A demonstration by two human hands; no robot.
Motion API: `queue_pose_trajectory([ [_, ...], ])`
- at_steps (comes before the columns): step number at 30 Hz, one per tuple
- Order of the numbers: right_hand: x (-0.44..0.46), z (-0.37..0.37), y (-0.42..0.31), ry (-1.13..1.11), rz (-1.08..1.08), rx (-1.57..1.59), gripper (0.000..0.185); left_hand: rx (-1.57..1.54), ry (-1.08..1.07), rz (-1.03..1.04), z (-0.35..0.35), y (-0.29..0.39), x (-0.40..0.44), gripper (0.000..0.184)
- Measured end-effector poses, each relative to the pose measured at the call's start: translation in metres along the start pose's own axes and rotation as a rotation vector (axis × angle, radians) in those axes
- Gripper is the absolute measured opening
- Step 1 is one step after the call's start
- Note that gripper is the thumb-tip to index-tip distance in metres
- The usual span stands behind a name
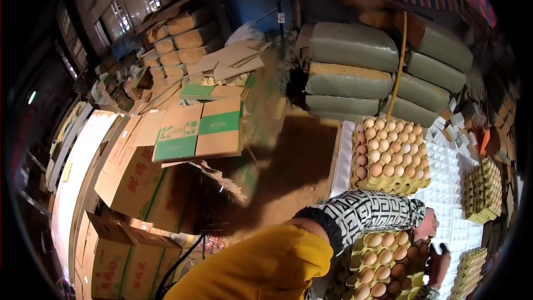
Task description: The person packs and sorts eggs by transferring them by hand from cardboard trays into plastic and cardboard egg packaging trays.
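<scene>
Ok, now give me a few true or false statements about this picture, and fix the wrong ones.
1. The far tray stack has eggs on top. True.
2. The left sleeve is plain red. False: it has a black-and-white pattern.
3. A pole stands in front of the grey-green bales. True.
4. The left hand is gripping that pole. False: it is apart from the pole, close to the nearer eggs.
5. The flat cardboard with green bands lies left of the far tray stack. True.
</scene>
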State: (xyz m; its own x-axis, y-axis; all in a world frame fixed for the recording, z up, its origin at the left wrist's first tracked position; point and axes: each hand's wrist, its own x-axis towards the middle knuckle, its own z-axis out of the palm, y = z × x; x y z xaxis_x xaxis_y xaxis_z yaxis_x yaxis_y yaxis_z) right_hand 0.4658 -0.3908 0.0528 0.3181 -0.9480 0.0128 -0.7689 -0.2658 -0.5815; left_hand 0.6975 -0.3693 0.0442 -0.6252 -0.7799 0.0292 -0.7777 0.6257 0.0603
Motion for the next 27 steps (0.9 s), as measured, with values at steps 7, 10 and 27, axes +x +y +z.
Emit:
queue_pose_trajectory([
  [7, -0.025, 0.029, -0.036, 0.095, -0.295, -0.597, 0.036, -1.146, 0.692, -0.25, -0.011, -0.02, -0.049, 0.045],
  [10, -0.022, 0.022, -0.044, -0.075, -0.174, -0.423, 0.041, -1.69, 0.773, -0.034, -0.019, -0.019, -0.091, 0.043],
  [27, -0.059, 0.016, -0.054, -0.036, -0.393, -0.442, 0.03, 0.108, -0.106, 0.058, -0.066, 0.03, -0.112, 0.062],
])
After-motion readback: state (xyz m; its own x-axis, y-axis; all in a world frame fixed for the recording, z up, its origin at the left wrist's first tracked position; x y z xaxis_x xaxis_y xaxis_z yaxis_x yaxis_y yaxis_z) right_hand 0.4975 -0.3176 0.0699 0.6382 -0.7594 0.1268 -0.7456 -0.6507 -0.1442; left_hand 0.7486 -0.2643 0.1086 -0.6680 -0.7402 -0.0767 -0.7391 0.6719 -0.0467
